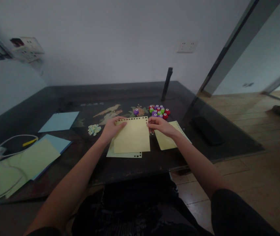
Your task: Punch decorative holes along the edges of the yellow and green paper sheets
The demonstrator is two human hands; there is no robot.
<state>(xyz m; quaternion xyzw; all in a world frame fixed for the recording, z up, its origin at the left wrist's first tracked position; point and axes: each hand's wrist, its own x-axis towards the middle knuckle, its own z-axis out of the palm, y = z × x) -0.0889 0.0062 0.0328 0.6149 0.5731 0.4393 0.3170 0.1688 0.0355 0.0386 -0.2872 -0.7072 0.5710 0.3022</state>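
A pale yellow sheet of paper [132, 136] is held by its upper part between my two hands, with a row of small punched shapes along its top edge. My left hand [114, 127] pinches its upper left corner, thumb on top. At the upper right corner, my right hand [161, 126] grips the edge with curled fingers. Partly hidden beneath lies a pale green sheet [123, 154] with punched shapes near its lower right corner. Another yellow sheet [165, 140], punched along one edge, rests under my right wrist. Just beyond the held sheet stands a small purple craft punch [136, 112].
Several red, green and purple punches [159, 111] cluster behind my right hand. A pile of tiny paper cutouts [94, 129] lies left. Blue sheets [59, 121], green sheets [38, 154] and a white cable [19, 136] occupy the left side; a dark flat object [207, 130] lies right.
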